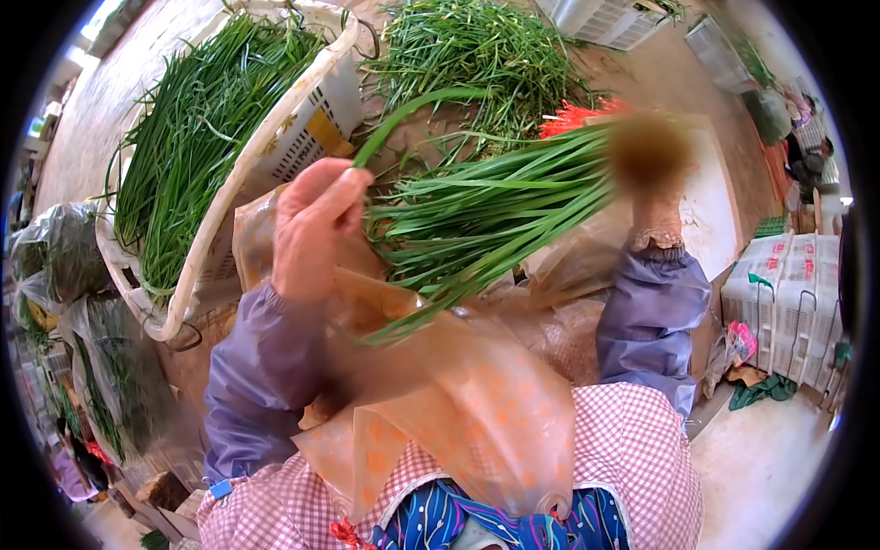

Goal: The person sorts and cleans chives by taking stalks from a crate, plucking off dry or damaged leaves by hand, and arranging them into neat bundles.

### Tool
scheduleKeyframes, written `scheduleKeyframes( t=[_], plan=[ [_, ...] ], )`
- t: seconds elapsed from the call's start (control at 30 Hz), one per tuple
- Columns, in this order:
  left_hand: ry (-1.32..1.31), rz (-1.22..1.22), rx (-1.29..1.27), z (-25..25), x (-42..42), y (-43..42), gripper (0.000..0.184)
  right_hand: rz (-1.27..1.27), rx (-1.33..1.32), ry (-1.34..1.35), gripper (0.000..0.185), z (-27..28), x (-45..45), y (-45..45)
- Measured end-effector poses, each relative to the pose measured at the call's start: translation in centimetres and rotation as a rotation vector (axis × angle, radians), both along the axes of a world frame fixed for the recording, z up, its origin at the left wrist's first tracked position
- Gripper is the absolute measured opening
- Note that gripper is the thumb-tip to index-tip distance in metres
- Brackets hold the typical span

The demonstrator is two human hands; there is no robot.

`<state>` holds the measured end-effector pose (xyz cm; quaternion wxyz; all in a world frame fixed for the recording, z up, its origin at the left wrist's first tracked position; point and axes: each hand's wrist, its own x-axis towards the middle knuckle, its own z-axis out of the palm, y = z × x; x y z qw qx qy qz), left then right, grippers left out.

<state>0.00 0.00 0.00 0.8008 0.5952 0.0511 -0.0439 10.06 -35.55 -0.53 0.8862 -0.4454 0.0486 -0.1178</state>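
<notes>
My left hand [316, 225] is raised left of centre, its thumb and fingers pinched on a single green leaf [403, 115] that arcs up to the right. A bunch of long green leaves [504, 206] lies across the middle, its tips spreading toward my left hand. At the bunch's right end is my right hand [655, 206], mostly hidden by a brown blur; its fingers do not show. An orange-patterned plastic apron [458, 394] covers my lap beneath the leaves.
At the upper left, a white basket [243, 170] holds many green leaves. A heap of loose greens [467, 55] lies on the floor ahead. Red ties [577, 117] sit beside a white board [710, 211]. White crates [788, 293] stand at the right, and bagged greens [115, 367] at the left.
</notes>
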Motion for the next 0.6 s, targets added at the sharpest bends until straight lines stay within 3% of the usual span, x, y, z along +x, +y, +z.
scheduleKeyframes(
  t=[0.07, 0.23, 0.3, 0.33, 0.37, 0.4, 0.47, 0.6],
  plan=[
    [0.019, 0.136, 0.053, -0.1, -0.3, 1.5, 0.012, 0.061, 0.032, -0.056, 0.031, 0.7, -0.8, 1.0],
    [0.001, 0.068, -0.010, -0.1, -0.4, 3.8, 0.015, 0.086, 0.068, -0.038, 0.031, 1.3, -0.5, 0.8],
    [0.054, 0.101, 0.362, 0.7, -0.5, 3.4, 0.024, 0.079, 0.033, -0.002, 0.031, 1.2, -0.6, 0.9],
    [-0.088, 0.166, 0.612, -0.2, 0.0, 3.3, 0.034, 0.076, 0.024, 0.011, 0.031, 1.0, -0.7, 1.0],
    [-0.088, 0.168, 0.610, -0.2, 0.4, 2.9, 0.034, 0.086, 0.039, 0.000, 0.031, 1.1, -0.6, 1.0],
    [-0.266, 0.230, 0.825, -0.1, 0.8, 2.3, 0.033, 0.093, 0.046, -0.004, 0.031, 1.0, -0.5, 1.0],
    [-0.222, 0.101, 0.726, 1.9, 0.4, 0.1, 0.029, 0.079, 0.044, -0.005, 0.031, 0.8, -0.4, 0.8],
    [-0.376, -0.314, 0.607, 2.3, -1.3, -4.1, 0.010, 0.047, -0.005, -0.030, 0.031, 1.0, -0.8, 0.8]
  ],
)
